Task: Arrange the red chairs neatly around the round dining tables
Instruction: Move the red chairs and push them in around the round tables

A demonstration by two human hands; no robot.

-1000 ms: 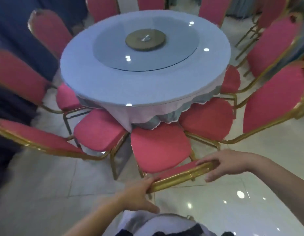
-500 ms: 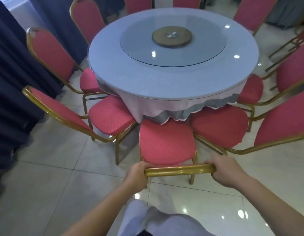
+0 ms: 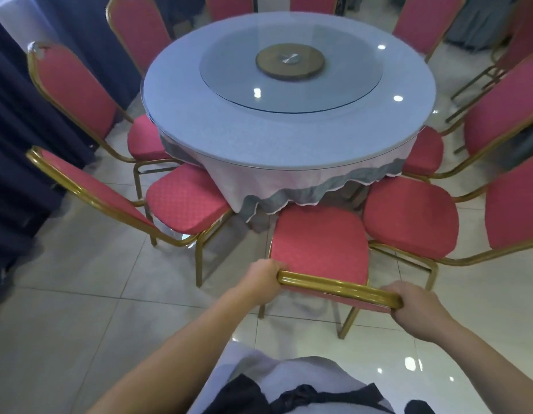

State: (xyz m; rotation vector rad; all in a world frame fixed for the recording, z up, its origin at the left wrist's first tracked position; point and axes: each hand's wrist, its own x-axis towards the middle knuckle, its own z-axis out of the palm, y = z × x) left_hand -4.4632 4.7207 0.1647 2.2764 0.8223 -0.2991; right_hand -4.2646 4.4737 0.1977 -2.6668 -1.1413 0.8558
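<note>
1. Swung a little rightward along the table (image 3: pixel 289 135) since a moment ago, the chair (image 3: pixel 319 243) now has its seat front just under the cloth.
2. Left hand (image 3: pixel 260 282) and right hand (image 3: pixel 414 303) each grip an end of its rail (image 3: pixel 337 286).
3. Risk: the seat is just beside its neighbour (image 3: pixel 408 216), and a further push that way may knock it askew.
</note>
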